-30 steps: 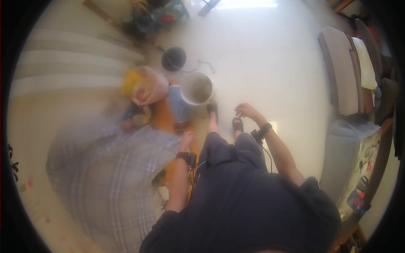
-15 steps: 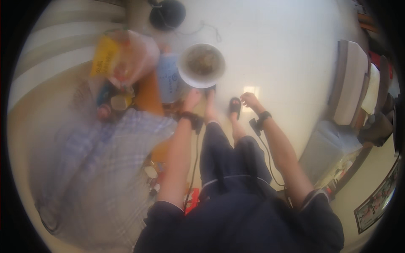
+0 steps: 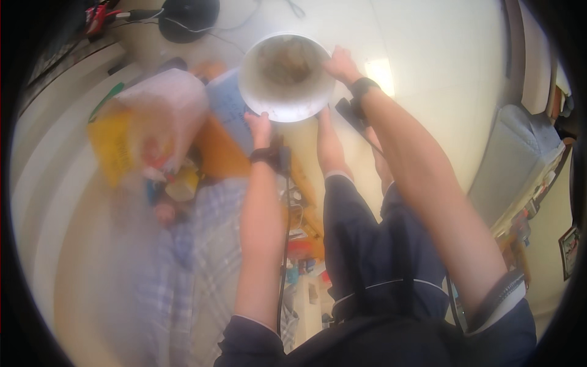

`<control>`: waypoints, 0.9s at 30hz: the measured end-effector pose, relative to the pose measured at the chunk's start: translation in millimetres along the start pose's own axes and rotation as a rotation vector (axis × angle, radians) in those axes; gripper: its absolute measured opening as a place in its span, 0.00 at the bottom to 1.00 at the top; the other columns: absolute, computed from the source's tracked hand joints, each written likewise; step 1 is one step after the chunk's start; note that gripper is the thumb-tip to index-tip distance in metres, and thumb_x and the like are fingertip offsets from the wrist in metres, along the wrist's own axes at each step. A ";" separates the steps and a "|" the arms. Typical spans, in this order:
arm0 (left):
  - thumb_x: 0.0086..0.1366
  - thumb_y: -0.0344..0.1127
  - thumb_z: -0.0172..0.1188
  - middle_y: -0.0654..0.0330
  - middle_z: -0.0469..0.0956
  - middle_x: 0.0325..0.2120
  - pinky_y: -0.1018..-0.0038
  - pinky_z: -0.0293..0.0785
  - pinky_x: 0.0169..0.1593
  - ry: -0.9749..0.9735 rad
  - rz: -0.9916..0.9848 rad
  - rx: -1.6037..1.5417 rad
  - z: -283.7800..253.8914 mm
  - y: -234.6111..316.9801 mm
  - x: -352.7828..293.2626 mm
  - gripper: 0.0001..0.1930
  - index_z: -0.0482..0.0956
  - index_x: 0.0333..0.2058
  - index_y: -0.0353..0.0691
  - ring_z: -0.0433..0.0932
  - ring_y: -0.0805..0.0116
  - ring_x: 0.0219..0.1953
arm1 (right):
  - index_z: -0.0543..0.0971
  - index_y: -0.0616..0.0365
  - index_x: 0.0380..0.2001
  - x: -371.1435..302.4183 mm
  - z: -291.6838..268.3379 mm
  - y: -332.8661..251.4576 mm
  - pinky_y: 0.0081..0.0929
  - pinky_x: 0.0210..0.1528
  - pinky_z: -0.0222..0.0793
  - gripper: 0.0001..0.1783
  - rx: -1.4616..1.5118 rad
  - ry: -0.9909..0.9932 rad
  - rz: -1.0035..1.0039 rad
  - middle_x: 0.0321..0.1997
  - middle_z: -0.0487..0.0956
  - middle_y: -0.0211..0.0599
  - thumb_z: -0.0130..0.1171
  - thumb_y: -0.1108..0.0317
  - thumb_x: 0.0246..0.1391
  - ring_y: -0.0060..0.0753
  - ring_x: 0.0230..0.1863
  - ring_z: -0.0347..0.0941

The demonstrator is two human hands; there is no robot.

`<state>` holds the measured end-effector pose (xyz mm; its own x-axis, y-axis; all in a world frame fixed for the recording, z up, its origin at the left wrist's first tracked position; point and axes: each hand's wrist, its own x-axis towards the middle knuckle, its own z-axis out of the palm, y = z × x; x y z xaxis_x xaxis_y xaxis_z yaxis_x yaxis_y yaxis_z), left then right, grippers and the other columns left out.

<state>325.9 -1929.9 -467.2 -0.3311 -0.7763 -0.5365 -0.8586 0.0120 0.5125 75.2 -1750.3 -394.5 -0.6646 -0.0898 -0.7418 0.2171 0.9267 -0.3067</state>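
A white round bin [image 3: 285, 113], wide at the mouth, is held out in front of me. Blurred brownish stuff [image 3: 286, 61] lies in its bottom and I cannot make out its kind. My left hand [image 3: 259, 127] grips the near left rim from below, thumb up against it. On the far side from that, my right hand [image 3: 343, 66] is closed over the right rim. Both wrists wear dark straps with small black devices. My feet are hidden behind the bin.
To the left stand a pale plastic bag [image 3: 177, 98] with a yellow part and a blue box [image 3: 229, 101] beside an orange-brown table [image 3: 223, 150]. A checked cloth [image 3: 202, 226] drapes nearer me. Beyond are a round black base [image 3: 188, 18] and loose cables; a grey-covered piece of furniture [image 3: 510, 159] stands right.
My right hand has come from beside my leg up and across to the bin's right rim. The bin has tilted, showing more of its inner wall. My view has shifted toward the right.
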 end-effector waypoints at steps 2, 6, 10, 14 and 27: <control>0.53 0.29 0.56 0.42 0.72 0.41 0.66 0.73 0.39 -0.161 0.103 -0.115 8.6 -1.0 -1.6 0.30 0.57 0.53 0.25 0.76 0.55 0.39 | 0.62 0.66 0.53 5.5 1.3 23.7 0.43 0.55 0.64 0.34 -0.013 -0.004 0.010 0.57 0.63 0.60 0.55 0.60 0.43 0.65 0.52 0.66; 0.52 0.28 0.57 0.44 0.71 0.47 0.69 0.65 0.55 -0.262 -0.235 -0.131 16.8 23.4 15.4 0.28 0.62 0.52 0.26 0.72 0.53 0.48 | 0.68 0.64 0.50 20.6 -0.7 48.1 0.39 0.55 0.65 0.29 0.142 -0.006 0.004 0.53 0.69 0.58 0.54 0.60 0.43 0.59 0.52 0.68; 0.55 0.32 0.57 0.44 0.70 0.47 0.61 0.75 0.44 -0.512 -0.306 -0.094 -15.9 34.5 56.0 0.28 0.61 0.54 0.29 0.74 0.54 0.45 | 0.71 0.64 0.48 19.2 12.6 45.0 0.37 0.54 0.65 0.27 0.179 -0.019 -0.121 0.49 0.73 0.57 0.54 0.61 0.43 0.54 0.52 0.69; 0.65 0.47 0.47 0.48 0.68 0.52 0.56 0.75 0.40 -0.521 -0.242 -0.458 3.9 46.4 34.3 0.28 0.57 0.58 0.36 0.73 0.53 0.47 | 0.71 0.65 0.49 38.4 7.3 79.5 0.34 0.53 0.64 0.27 0.443 -0.212 -0.120 0.49 0.74 0.56 0.54 0.61 0.45 0.49 0.50 0.71; 0.67 0.57 0.40 0.47 0.72 0.49 0.68 0.67 0.53 -0.401 -0.213 -0.156 2.0 25.9 34.1 0.34 0.68 0.53 0.26 0.72 0.59 0.50 | 0.59 0.67 0.54 54.5 11.0 75.0 0.38 0.52 0.65 0.34 0.189 -0.169 -0.212 0.44 0.74 0.64 0.51 0.53 0.51 0.59 0.48 0.71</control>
<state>291.6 -1954.8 -473.6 -0.3049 -0.4463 -0.8413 -0.8651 -0.2395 0.4406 63.1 -1689.7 -464.5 -0.5847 -0.3477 -0.7329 0.2257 0.7981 -0.5586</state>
